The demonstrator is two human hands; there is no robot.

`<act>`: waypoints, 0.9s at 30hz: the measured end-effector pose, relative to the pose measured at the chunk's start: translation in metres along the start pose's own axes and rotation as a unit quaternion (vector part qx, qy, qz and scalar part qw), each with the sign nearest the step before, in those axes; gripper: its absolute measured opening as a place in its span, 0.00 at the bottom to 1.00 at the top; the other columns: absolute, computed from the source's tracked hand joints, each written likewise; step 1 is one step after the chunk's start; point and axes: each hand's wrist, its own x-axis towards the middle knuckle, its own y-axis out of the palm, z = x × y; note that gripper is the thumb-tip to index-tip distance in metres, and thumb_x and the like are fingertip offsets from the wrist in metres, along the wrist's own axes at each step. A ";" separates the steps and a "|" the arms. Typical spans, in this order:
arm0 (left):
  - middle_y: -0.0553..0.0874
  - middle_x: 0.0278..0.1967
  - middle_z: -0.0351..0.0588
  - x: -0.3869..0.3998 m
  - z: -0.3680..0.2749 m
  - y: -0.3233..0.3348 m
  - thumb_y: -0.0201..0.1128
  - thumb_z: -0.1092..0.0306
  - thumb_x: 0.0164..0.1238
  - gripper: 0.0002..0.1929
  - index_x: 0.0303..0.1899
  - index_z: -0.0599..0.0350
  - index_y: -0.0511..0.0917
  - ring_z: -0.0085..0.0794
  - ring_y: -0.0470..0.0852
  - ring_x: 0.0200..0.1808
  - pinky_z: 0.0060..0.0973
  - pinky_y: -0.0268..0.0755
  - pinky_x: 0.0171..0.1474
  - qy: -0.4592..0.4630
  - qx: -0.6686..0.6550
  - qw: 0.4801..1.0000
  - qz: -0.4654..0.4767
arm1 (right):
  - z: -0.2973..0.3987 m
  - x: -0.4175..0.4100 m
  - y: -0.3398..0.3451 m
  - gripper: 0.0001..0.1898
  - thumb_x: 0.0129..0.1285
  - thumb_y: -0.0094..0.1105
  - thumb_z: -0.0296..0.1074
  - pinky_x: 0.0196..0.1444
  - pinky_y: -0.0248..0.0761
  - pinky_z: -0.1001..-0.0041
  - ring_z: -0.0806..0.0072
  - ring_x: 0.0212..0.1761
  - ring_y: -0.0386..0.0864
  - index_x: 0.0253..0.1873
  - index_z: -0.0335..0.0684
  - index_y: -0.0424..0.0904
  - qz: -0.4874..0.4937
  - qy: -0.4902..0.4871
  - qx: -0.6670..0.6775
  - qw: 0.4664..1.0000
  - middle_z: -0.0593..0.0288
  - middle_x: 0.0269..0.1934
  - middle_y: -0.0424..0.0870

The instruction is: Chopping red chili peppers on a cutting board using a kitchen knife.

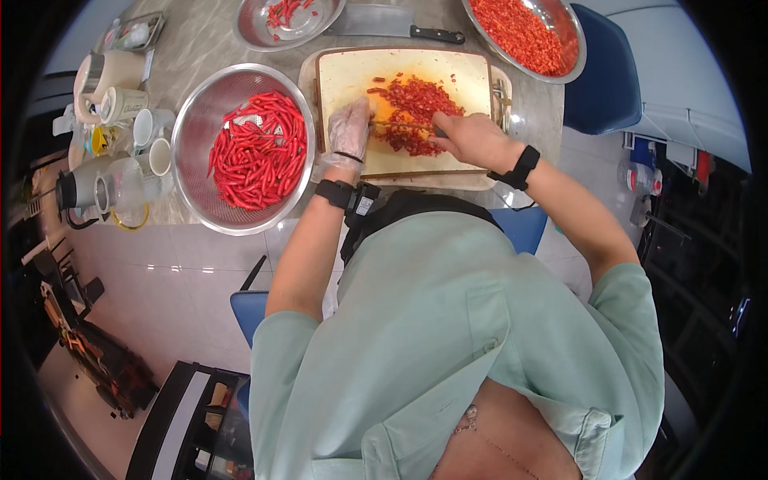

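Observation:
On the cutting board point(345, 72) lies a spread of chopped red chilies point(420, 99). My right hand point(474, 139), bare, is closed around the dark handle of a knife point(402, 125), whose narrow-looking blade lies across the chilies, edge-on to the view. At the blade's far end is my left hand point(349, 129) in a clear plastic glove, its fingers bent near the blade tip; whether they pinch anything is hidden. Left of the board, a perforated steel colander point(195, 174) holds whole red chilies point(261, 156).
A steel bowl point(576, 42) of chopped chilies stands at the upper right, another bowl point(249, 30) with a few pieces at the upper left. Between them lies a cleaver point(378, 21). Cups and a glass jug point(129, 183) crowd the table's left side. Blue chairs point(600, 72) stand around.

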 end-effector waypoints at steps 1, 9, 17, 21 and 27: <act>0.78 0.18 0.39 0.001 0.000 0.001 0.56 0.63 0.67 0.16 0.23 0.62 0.81 0.22 0.74 0.21 0.26 0.65 0.25 -0.001 0.001 1.000 0.001 | 0.001 -0.001 -0.004 0.15 0.68 0.53 0.44 0.31 0.71 0.56 0.47 0.29 0.79 0.44 0.37 0.66 0.003 0.019 0.003 1.000 0.47 0.27 0.80; 0.79 0.17 0.49 0.029 0.038 0.009 0.54 0.59 0.67 0.20 0.23 0.67 0.79 0.35 0.77 0.21 0.33 0.66 0.28 0.129 0.172 0.977 -0.005 | -0.007 -0.005 0.026 0.15 0.68 0.53 0.44 0.29 0.72 0.56 0.48 0.28 0.79 0.44 0.37 0.65 0.000 0.037 -0.017 0.999 0.47 0.25 0.79; 0.78 0.16 0.51 0.038 0.034 0.001 0.52 0.62 0.66 0.19 0.24 0.68 0.80 0.38 0.78 0.21 0.35 0.69 0.30 0.033 0.142 0.989 -0.003 | -0.001 0.005 -0.001 0.15 0.68 0.54 0.44 0.31 0.72 0.55 0.47 0.28 0.79 0.44 0.38 0.65 0.019 0.027 0.001 0.999 0.48 0.27 0.80; 0.80 0.16 0.53 0.053 0.076 -0.006 0.52 0.60 0.65 0.20 0.21 0.67 0.79 0.42 0.78 0.21 0.36 0.69 0.33 0.216 0.262 0.940 -0.032 | -0.003 -0.002 0.026 0.16 0.70 0.51 0.46 0.27 0.71 0.57 0.49 0.25 0.79 0.43 0.36 0.66 -0.029 0.008 -0.017 0.999 0.48 0.21 0.78; 0.81 0.20 0.45 0.031 0.027 -0.010 0.54 0.65 0.64 0.15 0.21 0.62 0.80 0.28 0.76 0.22 0.26 0.66 0.28 0.195 0.420 0.885 0.045 | -0.006 0.001 0.013 0.16 0.69 0.52 0.45 0.28 0.71 0.57 0.49 0.25 0.79 0.43 0.35 0.66 -0.026 -0.017 -0.002 1.000 0.48 0.21 0.78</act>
